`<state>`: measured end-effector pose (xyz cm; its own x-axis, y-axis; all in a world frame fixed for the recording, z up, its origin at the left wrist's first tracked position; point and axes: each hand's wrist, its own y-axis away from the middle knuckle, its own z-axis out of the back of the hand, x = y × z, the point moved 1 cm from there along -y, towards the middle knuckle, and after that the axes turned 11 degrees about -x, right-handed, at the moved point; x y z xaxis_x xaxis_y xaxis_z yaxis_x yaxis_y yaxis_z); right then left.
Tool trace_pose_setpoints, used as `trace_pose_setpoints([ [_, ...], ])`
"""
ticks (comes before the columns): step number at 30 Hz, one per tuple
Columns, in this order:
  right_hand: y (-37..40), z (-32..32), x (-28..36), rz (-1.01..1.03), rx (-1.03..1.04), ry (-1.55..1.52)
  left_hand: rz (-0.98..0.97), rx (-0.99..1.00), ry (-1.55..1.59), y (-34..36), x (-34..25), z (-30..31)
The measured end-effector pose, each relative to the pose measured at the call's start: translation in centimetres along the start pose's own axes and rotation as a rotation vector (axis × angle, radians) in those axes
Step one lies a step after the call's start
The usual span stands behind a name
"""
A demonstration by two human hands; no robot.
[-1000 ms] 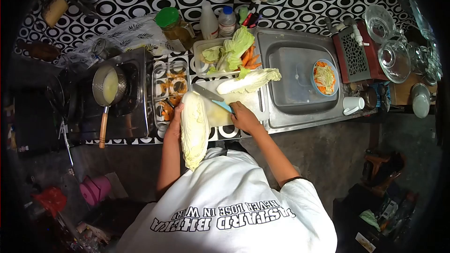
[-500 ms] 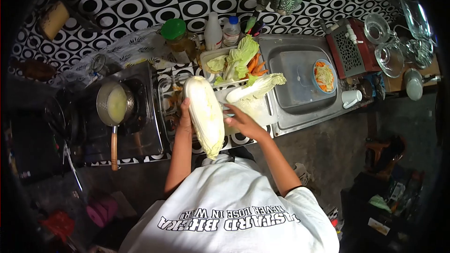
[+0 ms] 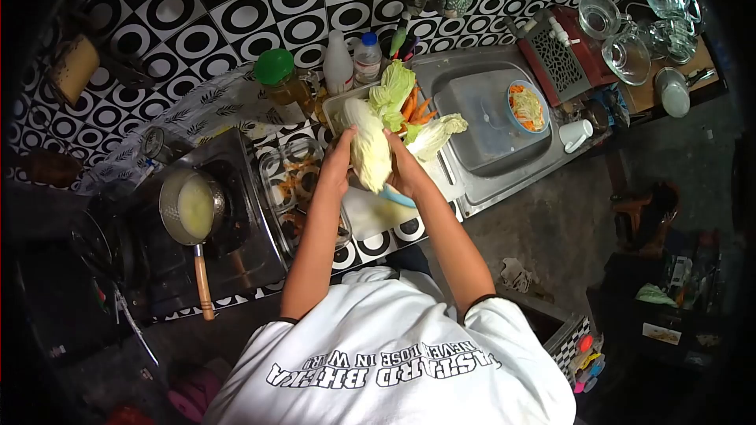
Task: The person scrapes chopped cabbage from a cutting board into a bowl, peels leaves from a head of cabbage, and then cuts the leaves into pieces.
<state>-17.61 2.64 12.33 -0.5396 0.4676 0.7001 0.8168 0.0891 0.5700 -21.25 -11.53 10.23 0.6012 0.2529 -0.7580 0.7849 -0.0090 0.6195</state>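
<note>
A pale napa cabbage [image 3: 368, 149] is held up over the counter between my two hands. My left hand [image 3: 340, 159] wraps its left side, and my right hand [image 3: 403, 164] grips the right side. A light blue handle [image 3: 398, 197] juts out below my right hand; whatever it belongs to is hidden. Under the cabbage lies a white cutting board [image 3: 374, 216]. A loose cabbage leaf [image 3: 435, 138] rests right of my right hand. Behind, a tray [image 3: 334, 104] contains green leaves [image 3: 394, 88] and carrots [image 3: 417, 109].
On the left, a saucepan [image 3: 194, 206] with pale liquid sits on the stove [image 3: 246, 240]. A glass dish [image 3: 277, 203] stands beside it. To the right, a bowl of shredded vegetables [image 3: 526, 108] stands at the sink [image 3: 472, 161], near a white mug [image 3: 576, 135]. A green-lidded jar [image 3: 276, 71] is behind.
The cabbage has moved away from my body, toward the tray, and is more tilted. My right hand has closed against its side. The blue handle now shows clearly, and the camera view has shifted.
</note>
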Motion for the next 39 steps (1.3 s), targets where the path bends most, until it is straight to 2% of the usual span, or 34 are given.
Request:
trace_pose_setpoints([
  [3, -2.2, 1.4, -0.1, -0.095, 0.002, 0.123, 0.083, -0.066, 0.170, 0.0, -0.7, 0.7],
  [4, -2.3, 1.8, 0.3, -0.082, 0.036, 0.115, 0.111, -0.078, 0.107, -0.4, -1.3, 1.2],
  [7, -1.5, 2.7, 1.6, -0.041, 0.045, 0.118, 0.148, -0.068, 0.253, -0.6, -1.4, 2.5],
  [9, -1.2, 4.4, 2.5, 0.096, 0.013, 0.503, 0.129, -0.050, 0.278, -0.1, -1.3, 3.0],
  [10, -1.2, 5.3, 2.8, 0.101, -0.042, 0.717, 0.108, -0.030, 0.308, 0.2, -1.1, 3.2],
  [11, -1.1, 6.1, 2.7, 0.097, -0.039, 0.717, 0.110, -0.034, 0.308, 0.5, -0.7, 3.6],
  [13, -1.9, 8.1, 2.0, 0.455, -0.017, 1.460, 0.055, 0.003, 0.354, 1.3, 0.4, 4.2],
  [14, -2.5, 9.0, 1.0, 0.699, 0.055, 1.594, 0.057, -0.011, 0.347, 1.8, 0.8, 4.3],
  [17, -3.9, 8.3, 0.1, 0.749, 0.171, 1.752, 0.048, -0.071, 0.394, 2.4, 3.4, 5.2],
  [18, -4.6, 8.0, -0.1, 0.735, 0.214, 1.828, 0.051, -0.027, 0.422, 2.6, 4.2, 5.8],
  [21, -7.5, 9.0, -1.8, 0.853, 0.293, 1.849, -0.006, -0.089, 0.513, 6.6, 3.5, 3.7],
  [25, -8.6, 9.4, -2.1, 0.945, 0.363, 1.773, -0.043, -0.213, 0.464, 8.0, 6.2, 3.8],
  [27, -8.3, 9.2, -1.3, 0.984, 0.492, 1.748, -0.077, -0.249, 0.443, 9.5, 7.5, 3.4],
  [31, -4.0, 8.6, 1.9, 1.142, 0.623, 1.689, -0.128, -0.362, 0.085, 12.1, 10.2, 1.2],
  [33, -2.0, 8.6, 3.9, 1.236, 0.606, 1.594, -0.194, -0.319, -0.039, 12.4, 11.8, -0.4],
  [35, 1.2, 7.9, 6.6, 1.262, 0.618, 1.572, -0.370, -0.262, -0.107, 12.1, 13.4, -2.8],
  [37, 4.5, 7.3, 9.6, 1.316, 0.556, 1.436, -0.550, -0.292, -0.307, 13.4, 11.6, -5.9],
  [38, 5.8, 7.1, 10.7, 1.355, 0.550, 1.373, -0.555, -0.298, -0.297, 14.1, 10.4, -7.1],
  [39, 7.0, 6.8, 11.8, 1.365, 0.558, 1.379, -0.713, -0.317, -0.381, 14.7, 8.8, -8.3],
])
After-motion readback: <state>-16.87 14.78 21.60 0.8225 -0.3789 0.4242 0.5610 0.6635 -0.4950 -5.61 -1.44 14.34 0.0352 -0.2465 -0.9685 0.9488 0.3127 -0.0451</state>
